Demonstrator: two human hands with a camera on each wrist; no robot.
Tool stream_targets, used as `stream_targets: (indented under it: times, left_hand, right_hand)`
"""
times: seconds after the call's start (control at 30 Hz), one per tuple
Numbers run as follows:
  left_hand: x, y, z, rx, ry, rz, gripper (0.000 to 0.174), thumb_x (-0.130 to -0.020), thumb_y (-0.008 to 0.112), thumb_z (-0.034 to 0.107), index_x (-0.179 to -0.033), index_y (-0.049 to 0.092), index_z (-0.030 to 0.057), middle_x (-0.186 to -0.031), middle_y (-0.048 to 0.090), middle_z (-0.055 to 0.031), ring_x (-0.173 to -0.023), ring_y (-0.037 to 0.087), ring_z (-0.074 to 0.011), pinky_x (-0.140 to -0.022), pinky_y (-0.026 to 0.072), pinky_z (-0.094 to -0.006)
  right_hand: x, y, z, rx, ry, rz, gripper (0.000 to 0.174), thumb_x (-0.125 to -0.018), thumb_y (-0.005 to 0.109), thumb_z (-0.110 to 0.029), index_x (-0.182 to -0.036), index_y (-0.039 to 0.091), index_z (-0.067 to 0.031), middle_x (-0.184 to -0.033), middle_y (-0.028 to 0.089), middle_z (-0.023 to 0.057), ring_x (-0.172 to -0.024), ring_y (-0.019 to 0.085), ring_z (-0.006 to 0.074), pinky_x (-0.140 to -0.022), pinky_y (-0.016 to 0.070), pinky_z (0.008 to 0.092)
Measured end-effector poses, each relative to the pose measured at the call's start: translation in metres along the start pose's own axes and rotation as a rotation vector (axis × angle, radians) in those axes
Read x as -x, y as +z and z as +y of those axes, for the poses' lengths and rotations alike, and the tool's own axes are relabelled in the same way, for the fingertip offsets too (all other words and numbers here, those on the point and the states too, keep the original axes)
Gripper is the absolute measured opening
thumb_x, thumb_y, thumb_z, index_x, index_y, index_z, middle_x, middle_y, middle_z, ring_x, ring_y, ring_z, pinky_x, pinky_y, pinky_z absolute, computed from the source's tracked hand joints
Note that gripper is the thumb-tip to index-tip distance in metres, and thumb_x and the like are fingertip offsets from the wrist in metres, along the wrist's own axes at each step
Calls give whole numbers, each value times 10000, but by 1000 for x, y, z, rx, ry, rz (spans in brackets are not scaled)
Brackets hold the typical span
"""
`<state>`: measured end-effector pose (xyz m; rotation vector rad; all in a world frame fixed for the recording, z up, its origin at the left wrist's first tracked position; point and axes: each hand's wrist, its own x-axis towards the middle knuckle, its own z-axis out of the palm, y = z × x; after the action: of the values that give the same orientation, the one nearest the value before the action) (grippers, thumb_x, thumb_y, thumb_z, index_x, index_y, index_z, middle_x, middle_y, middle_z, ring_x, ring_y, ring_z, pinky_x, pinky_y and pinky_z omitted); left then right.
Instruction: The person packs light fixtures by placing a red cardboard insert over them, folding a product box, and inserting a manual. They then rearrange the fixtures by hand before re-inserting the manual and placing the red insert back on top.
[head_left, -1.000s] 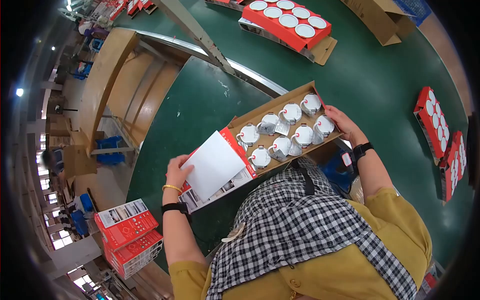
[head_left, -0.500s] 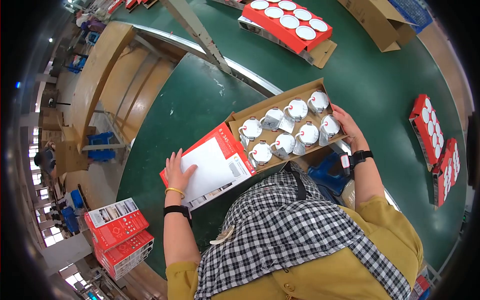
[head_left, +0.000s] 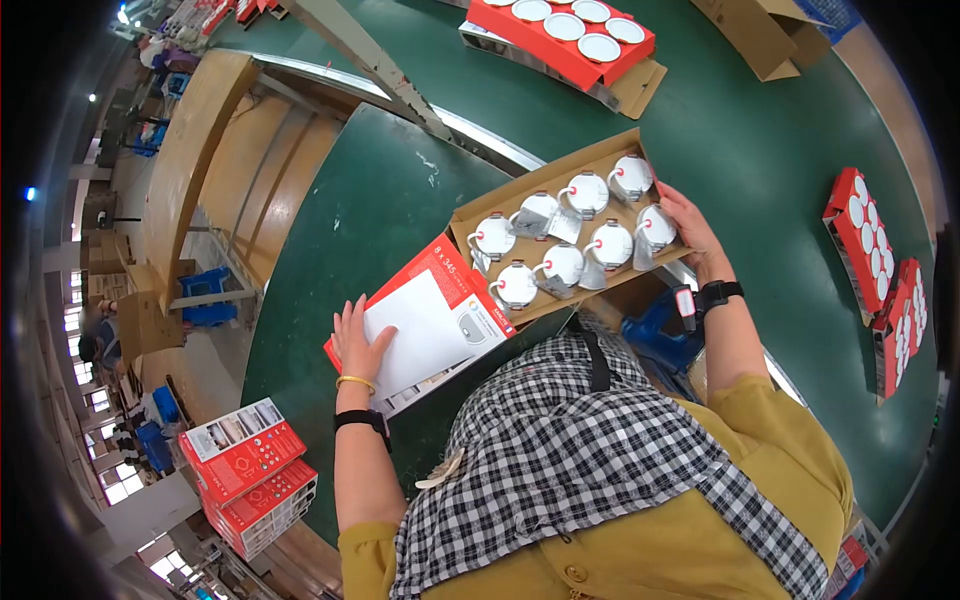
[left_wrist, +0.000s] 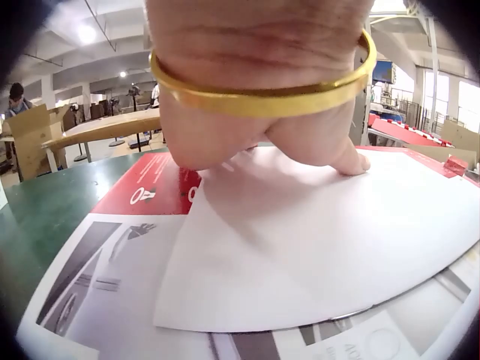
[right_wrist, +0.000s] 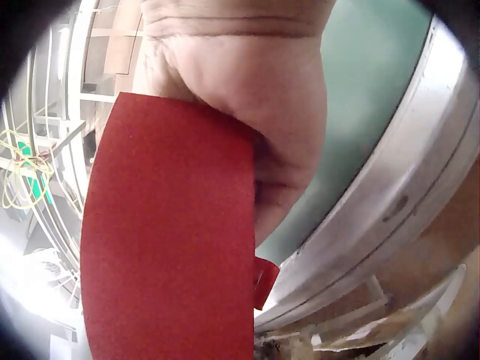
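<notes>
An open carton (head_left: 548,180) with brown inner walls holds several white round downlights (head_left: 588,193) in two rows, with cables and silvery tags on them. Its red printed lid (head_left: 428,268) is folded out to the left. On the lid lies a blank white sheet (head_left: 408,335). My left hand (head_left: 358,348) rests on the sheet and the lid's left part, fingers spread. In the left wrist view, the palm hides part of the sheet (left_wrist: 322,240). My right hand (head_left: 692,232) grips the carton's right end, its fingers at the red end panel (right_wrist: 169,225).
The carton lies over a green table (head_left: 330,240) near a metal edge strip. A packed red carton (head_left: 560,45) is at the back, with a brown box (head_left: 760,35) beyond it. More red cartons (head_left: 862,245) stand at right. Closed boxes (head_left: 245,450) are stacked at lower left.
The left hand has gone from pinching the sheet's edge to lying spread on it. The sheet has slid lower left, baring more lid print. The right hand keeps its grip.
</notes>
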<state>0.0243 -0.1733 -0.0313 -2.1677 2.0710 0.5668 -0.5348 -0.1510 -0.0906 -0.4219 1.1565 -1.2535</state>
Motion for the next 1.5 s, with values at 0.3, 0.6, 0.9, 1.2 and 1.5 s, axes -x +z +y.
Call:
stream_targets:
  times: [0.3, 0.6, 0.9, 1.2, 1.5]
  left_hand:
    - [-3, 2, -4, 11, -17, -15, 789, -803, 724, 407, -1481, 372, 212, -1575, 274, -125, -1483, 140, -355, -1177, 89, -533]
    - [-3, 8, -8, -12, 26, 0, 792, -797, 729, 394, -1479, 374, 202, -1563, 296, -132, -1474, 158, -374, -1166, 125, -559]
    - [-4, 1, 4, -34, 9, 6, 802, -803, 723, 367, -1491, 352, 186, -1561, 302, -140, -1462, 183, -392, -1162, 167, -533]
    - [3, 10, -7, 35, 30, 56, 825, -807, 719, 452, -1494, 349, 184, -1568, 278, -150, -1465, 171, -391, -1155, 154, -568]
    - [71, -35, 9, 1778, 22, -51, 635, -1066, 260, 432, -1441, 362, -70, -1463, 447, -159, -1358, 425, -233, -1119, 336, -336]
  right_hand:
    - [-10, 1, -13, 38, 0, -17, 532, -925, 645, -206, -1396, 479, -20, -1226, 616, 82, -1028, 628, 139, -889, 534, 292]
    - [-6, 48, -54, 84, -67, -150, 567, -896, 699, -203, -1383, 479, -12, -1190, 627, 77, -961, 630, 107, -821, 540, 254]
    - [5, 38, -99, 253, -213, -83, 591, -879, 711, -251, -1374, 499, -7, -1156, 634, 56, -1001, 609, 103, -852, 514, 248]
    - [37, 30, -87, -68, -298, 47, 596, -943, 598, -224, -1451, 393, 11, -1303, 570, 86, -1069, 604, 132, -924, 507, 278]
    - [38, 171, -14, 223, -107, -260, 633, -901, 665, -252, -1440, 430, -15, -1225, 573, 11, -1030, 567, 88, -898, 471, 255]
